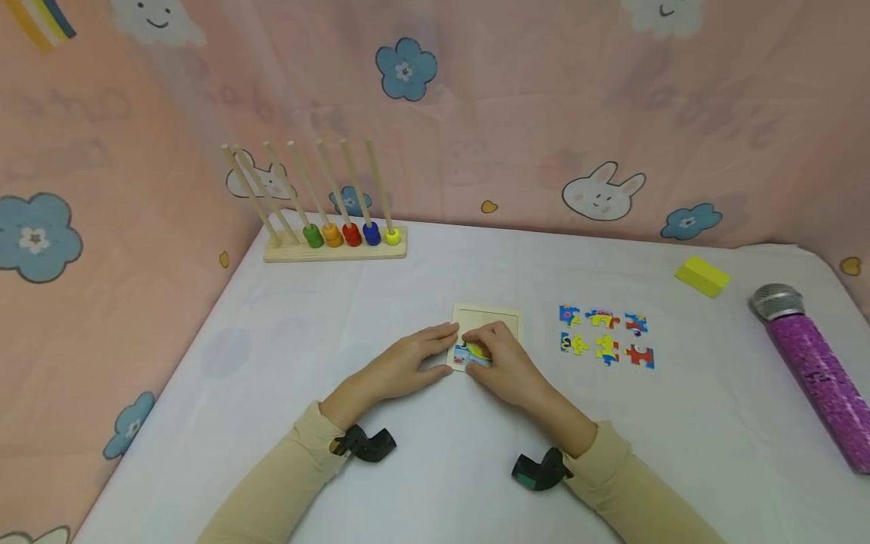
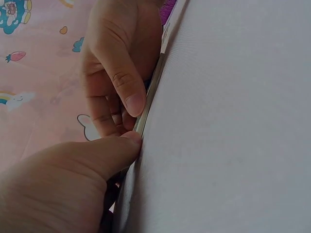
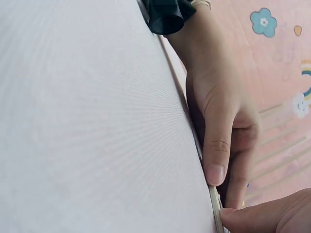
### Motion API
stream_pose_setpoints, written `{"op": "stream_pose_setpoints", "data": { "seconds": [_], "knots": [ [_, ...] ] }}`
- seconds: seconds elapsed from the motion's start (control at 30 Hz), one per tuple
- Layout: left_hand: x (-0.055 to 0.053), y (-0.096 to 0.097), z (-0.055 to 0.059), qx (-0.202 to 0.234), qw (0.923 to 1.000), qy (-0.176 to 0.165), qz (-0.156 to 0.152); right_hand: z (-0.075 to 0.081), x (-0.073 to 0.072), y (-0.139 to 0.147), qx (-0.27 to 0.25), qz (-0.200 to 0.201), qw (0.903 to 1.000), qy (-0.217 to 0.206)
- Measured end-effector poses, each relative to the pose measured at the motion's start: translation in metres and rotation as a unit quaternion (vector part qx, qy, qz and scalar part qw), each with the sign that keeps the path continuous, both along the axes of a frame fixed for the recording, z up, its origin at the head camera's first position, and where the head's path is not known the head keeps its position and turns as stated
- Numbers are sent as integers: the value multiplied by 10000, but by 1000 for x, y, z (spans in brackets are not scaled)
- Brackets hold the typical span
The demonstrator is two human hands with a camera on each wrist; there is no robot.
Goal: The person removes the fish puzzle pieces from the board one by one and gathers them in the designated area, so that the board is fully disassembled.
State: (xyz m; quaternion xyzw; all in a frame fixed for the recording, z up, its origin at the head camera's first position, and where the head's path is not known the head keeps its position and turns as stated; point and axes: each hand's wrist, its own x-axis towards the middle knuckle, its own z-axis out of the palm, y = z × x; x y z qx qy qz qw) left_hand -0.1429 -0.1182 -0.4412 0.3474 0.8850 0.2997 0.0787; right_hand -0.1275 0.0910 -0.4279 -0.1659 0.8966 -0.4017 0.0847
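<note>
A shallow wooden puzzle frame (image 1: 488,311) lies on the white table, with blue and yellow jigsaw puzzle pieces (image 1: 462,355) at its lower left. My left hand (image 1: 401,366) rests against the frame's left side, fingers extended and thumb at the near corner. My right hand (image 1: 508,366) curls over the lower part of the frame. Its thumb and index finger close around a puzzle piece (image 1: 479,350), which they partly hide. In the left wrist view, the thumbs of my left hand (image 2: 63,167) and right hand (image 2: 119,53) lie along the frame's edge (image 2: 154,90).
Several loose puzzle pieces (image 1: 607,350) lie in two rows right of the frame. Farther right are a yellow block (image 1: 703,276) and a purple glittery microphone (image 1: 816,378). A wooden peg stand (image 1: 333,254) with coloured beads stands back left. A pink patterned cloth (image 1: 476,136) hangs behind the table.
</note>
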Motion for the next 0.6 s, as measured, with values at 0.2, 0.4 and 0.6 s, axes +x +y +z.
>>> {"op": "stream_pose_setpoints", "data": {
  "seconds": [0.2,0.4,0.6],
  "knots": [
    [0,0,0,6,10000,-67,18,1,0,-1,-163,-103,9997,-131],
    [0,0,-2,16,9999,-109,36,0,1,0,-366,-147,9992,-45],
    [-1,1,-3,25,9999,-94,41,-3,3,2,-240,-156,9991,318]
  ]
}}
